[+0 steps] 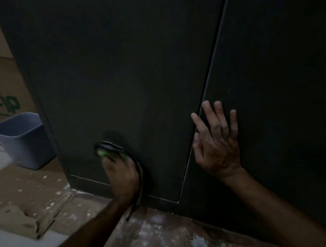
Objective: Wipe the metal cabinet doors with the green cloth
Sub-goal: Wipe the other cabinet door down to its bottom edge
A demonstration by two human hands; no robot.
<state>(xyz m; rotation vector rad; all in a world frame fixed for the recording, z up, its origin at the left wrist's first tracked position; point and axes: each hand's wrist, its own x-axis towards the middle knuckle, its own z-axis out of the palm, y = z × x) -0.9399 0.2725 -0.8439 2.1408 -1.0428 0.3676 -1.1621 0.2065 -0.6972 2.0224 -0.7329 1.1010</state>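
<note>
A dark metal cabinet fills most of the head view, with a left door (123,72) and a right door (277,83) split by a vertical seam. My left hand (121,175) presses a bunched green cloth (106,151) against the lower part of the left door, close to its bottom edge. A dark strip of the cloth hangs down past my wrist. My right hand (215,144) lies flat with fingers spread on the right door, right beside the seam, its index finger reaching over the seam.
A pale blue plastic bin (22,138) stands on the floor left of the cabinet. Behind it is a cardboard box (4,93) with green print. Torn cardboard sheets (16,219) with white dust cover the floor below.
</note>
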